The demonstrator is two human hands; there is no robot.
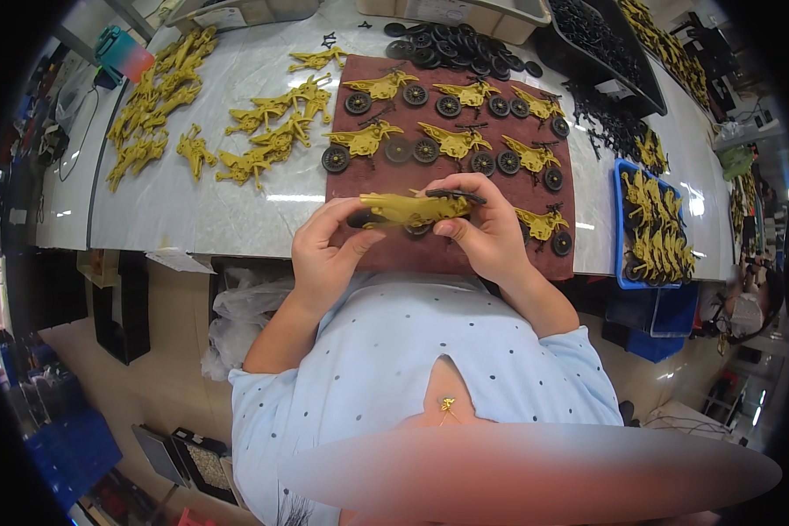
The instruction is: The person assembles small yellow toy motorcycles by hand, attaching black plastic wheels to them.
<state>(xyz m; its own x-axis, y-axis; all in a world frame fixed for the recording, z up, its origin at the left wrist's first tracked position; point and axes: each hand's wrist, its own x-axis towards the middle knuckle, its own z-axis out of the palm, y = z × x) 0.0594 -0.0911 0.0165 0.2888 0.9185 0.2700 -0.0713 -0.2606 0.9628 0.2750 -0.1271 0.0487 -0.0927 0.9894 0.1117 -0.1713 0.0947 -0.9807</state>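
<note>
Both my hands hold one yellow toy motorcycle body (410,209) above the near edge of a dark red cloth (342,184). My left hand (326,252) grips its left end, thumb along the underside. My right hand (485,230) pinches the right end, where a thin black part (456,195) lies on top. A black wheel shows partly under the body. On the cloth beyond lie several finished yellow motorcycles with black wheels (370,140).
Several bare yellow bodies (259,131) are scattered on the pale table to the left. Loose black wheels (447,48) are heaped at the back. A blue tray (624,219) with yellow motorcycles sits right; black parts (600,114) lie beyond it.
</note>
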